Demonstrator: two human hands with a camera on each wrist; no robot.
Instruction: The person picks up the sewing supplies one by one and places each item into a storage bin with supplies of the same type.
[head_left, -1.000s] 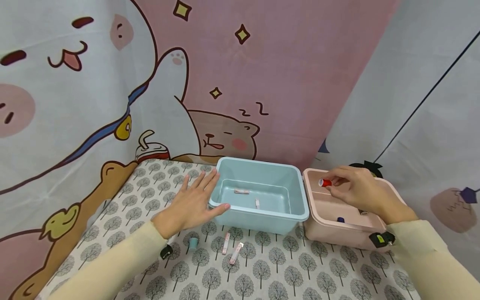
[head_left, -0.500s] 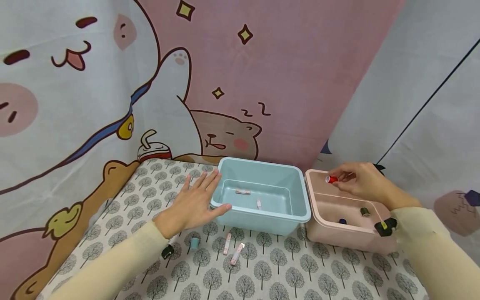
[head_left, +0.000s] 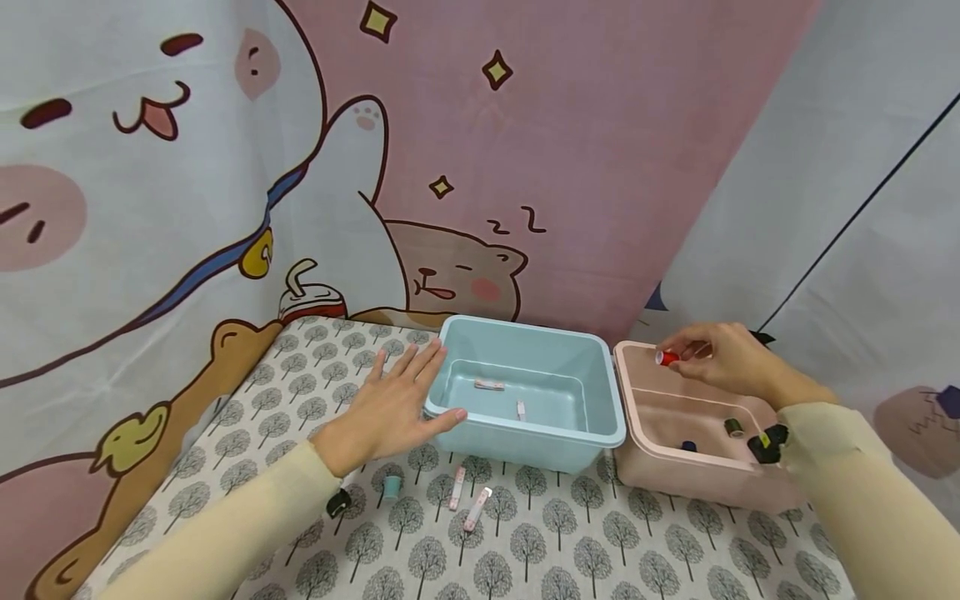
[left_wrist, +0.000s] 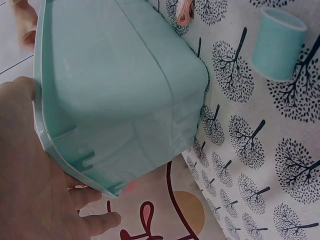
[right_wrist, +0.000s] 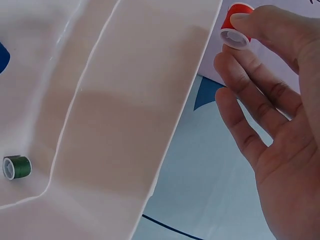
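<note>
Between thumb and fingertips, my right hand (head_left: 727,358) pinches a red thread spool (head_left: 666,358) above the pink bin (head_left: 697,467). The right wrist view shows the red spool (right_wrist: 236,25) with its white hollow end exposed. Down in the pink bin lie a green spool (head_left: 733,427) and a dark blue spool (head_left: 688,447). My left hand (head_left: 386,408), fingers spread and fairly straight, is at the left rim of the light blue bin (head_left: 525,442). Two small pink-and-white wrapped strips, one of them a strip (head_left: 489,385) near the back, lie inside the blue bin.
On the tree-print tablecloth, a light blue spool (head_left: 392,487) stands near my left wrist. Two more pink-and-white strips, a left strip (head_left: 457,488) and a right strip (head_left: 477,509), lie before the blue bin. A cartoon-printed curtain (head_left: 585,167) hangs behind.
My right hand has shifted slightly right and back with the red spool still pinched, uncovering the green spool in the pink bin. The left hand stays at the blue bin's rim.
</note>
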